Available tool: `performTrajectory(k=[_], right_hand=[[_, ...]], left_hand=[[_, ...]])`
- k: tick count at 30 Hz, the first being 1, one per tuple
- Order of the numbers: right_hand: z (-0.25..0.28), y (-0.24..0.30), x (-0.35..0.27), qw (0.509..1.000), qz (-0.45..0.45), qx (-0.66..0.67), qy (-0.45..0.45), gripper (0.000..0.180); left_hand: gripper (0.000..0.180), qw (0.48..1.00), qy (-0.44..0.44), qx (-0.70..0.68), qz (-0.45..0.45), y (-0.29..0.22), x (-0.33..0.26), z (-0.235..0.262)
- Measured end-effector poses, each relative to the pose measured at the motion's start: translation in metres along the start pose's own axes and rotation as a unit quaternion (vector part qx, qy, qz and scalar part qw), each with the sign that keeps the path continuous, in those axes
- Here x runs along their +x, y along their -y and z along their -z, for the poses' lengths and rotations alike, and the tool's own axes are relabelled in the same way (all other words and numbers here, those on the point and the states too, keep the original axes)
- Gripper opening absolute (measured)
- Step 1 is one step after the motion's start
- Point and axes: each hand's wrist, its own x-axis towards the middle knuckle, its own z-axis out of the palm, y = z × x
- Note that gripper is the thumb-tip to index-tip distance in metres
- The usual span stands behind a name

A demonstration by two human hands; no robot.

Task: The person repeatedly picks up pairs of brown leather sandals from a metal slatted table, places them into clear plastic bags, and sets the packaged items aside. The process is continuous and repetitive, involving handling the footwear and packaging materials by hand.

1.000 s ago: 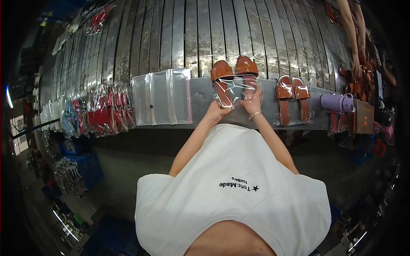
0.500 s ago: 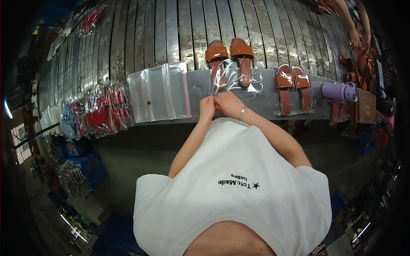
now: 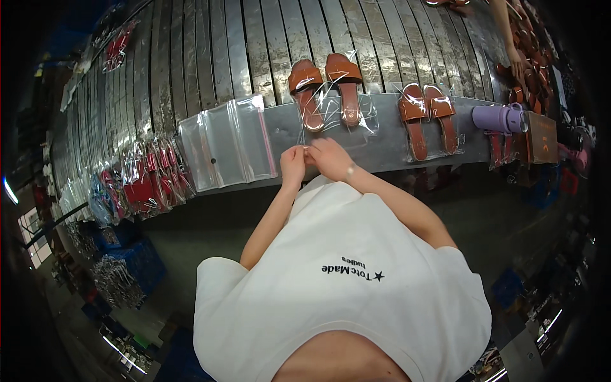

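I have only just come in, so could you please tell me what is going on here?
A person's left hand and right hand meet at the near side of a clear bag with a pair of brown sandals inside; whether they hold its edge is too small to tell. A second bagged pair lies to the right, and flat clear bags to the left.

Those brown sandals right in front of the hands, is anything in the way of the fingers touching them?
Yes, the clear bag: its see-through plastic lies between the sandals and both the left hand and right hand. Nothing else visible does.
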Motion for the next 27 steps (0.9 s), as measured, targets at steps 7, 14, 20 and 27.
performTrajectory(k=[7, 14, 20, 27], right_hand=[[0.031, -0.138, -0.308, 0.813, -0.489, -0.071, 0.309, 0.030], [0.082, -0.093, -0.084, 0.980, 0.069, -0.177, -0.058, 0.031], [0.026, -0.117, -0.046, 0.813, -0.361, 0.411, -0.202, 0.020], [0.023, -0.128, -0.037, 0.757, -0.411, 0.508, -0.014, 0.034]], left_hand=[[0.021, 0.999, -0.012, -0.005, -0.047, -0.007, -0.017, 0.020], [0.029, 0.673, 0.193, 0.520, -0.488, -0.039, 0.015, 0.032], [0.012, 0.998, 0.026, 0.063, -0.016, -0.014, 0.047, 0.028], [0.038, 0.998, 0.009, -0.020, 0.060, -0.058, 0.078, -0.005]])
